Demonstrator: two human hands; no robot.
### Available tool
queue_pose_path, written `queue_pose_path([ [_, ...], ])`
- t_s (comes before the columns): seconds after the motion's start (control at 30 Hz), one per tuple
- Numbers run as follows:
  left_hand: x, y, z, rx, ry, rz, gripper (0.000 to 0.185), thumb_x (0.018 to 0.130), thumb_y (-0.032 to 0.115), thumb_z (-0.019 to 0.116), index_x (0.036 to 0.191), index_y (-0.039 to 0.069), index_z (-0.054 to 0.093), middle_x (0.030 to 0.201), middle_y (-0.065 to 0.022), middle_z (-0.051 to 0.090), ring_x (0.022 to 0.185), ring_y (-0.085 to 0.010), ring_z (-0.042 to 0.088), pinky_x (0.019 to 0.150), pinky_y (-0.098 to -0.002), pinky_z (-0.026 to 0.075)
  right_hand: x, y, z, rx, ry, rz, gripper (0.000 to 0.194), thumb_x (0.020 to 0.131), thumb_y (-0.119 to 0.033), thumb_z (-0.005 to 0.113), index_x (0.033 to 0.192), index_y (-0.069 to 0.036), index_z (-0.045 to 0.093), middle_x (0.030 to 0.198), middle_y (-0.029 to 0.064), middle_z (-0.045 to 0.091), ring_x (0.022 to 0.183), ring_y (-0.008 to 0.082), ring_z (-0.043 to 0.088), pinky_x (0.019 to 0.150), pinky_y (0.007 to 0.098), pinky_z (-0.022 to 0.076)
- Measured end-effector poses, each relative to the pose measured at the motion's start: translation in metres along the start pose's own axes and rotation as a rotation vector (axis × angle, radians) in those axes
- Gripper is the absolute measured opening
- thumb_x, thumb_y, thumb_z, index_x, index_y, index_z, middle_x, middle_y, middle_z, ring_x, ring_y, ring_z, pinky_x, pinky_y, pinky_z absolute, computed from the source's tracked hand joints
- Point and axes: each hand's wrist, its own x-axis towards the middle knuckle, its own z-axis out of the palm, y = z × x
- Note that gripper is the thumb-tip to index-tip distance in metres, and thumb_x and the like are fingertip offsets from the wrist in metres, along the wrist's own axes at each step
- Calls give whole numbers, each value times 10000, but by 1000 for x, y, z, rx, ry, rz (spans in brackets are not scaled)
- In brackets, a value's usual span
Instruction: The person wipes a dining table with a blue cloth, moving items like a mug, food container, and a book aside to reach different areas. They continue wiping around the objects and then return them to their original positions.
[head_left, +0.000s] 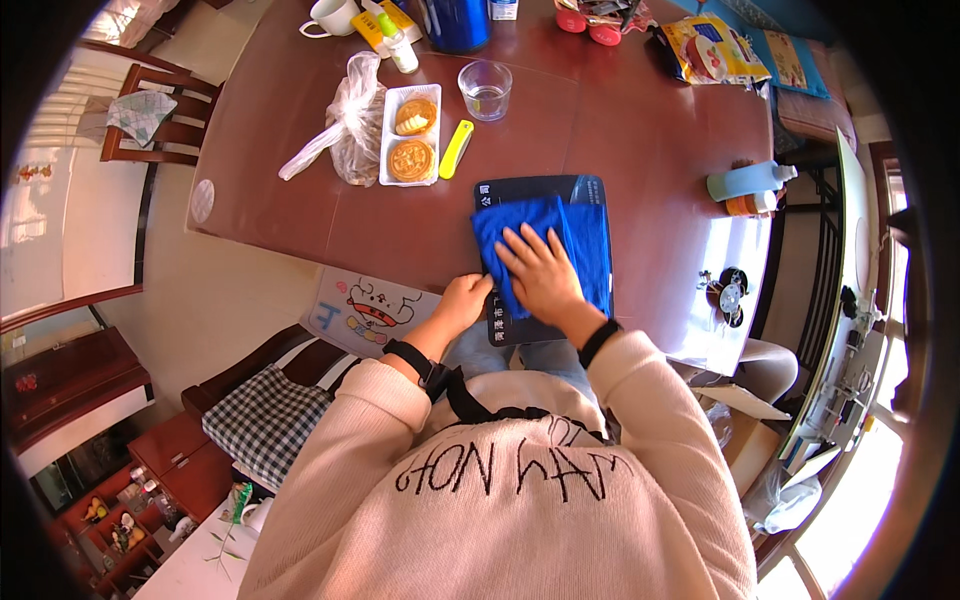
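A folded blue cloth (589, 247) lies on a dark mat (540, 334) at the near edge of the brown table (405, 232). My right hand (541, 277) rests flat on the cloth with its fingers spread. At the mat's left edge is my left hand (466, 296), its fingers curled and the fingertips at the edge of the mat and cloth; whether they pinch anything is not clear. The mat bears writing and sticks out a little over the table's edge.
Beyond the mat are a yellow folding knife (457, 150), a glass cup (486, 91), a plastic tray (386, 154) of round pastries and a tied plastic bag (352, 127). Bottles (746, 182) lie at the right edge, near a small black-and-silver device (727, 295).
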Motion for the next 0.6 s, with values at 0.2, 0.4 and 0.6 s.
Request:
queue_pose_path([
  [0.2,-25,12,-7,-205,-226,-442,580,1005,527,314,1237,53,557,1171,-111,644,1024,-208,621,913,-381,476,56,19,-3,-23,-53,317,567,962,-308,446,1503,-223,300,1577,14,249,1464,234,179,1179,494,127],
  [0.4,-36,-4,1,-280,-235,-455,413,1002,393,427,1224,72,561,1142,-100,650,962,-194,646,872,-362,506,19,-7,-2,-57,-48,113,569,940,-309,495,1473,-161,360,1548,48,301,1444,262,223,1169,483,153],
  [0.6,-36,-7,5,-437,-139,-478,267,964,272,463,1101,88,598,990,-82,668,868,-210,657,789,-374,531,-50,-39,9,83,-132,-106,581,908,-323,539,1448,-155,402,1528,44,344,1431,240,260,1173,477,151],
])
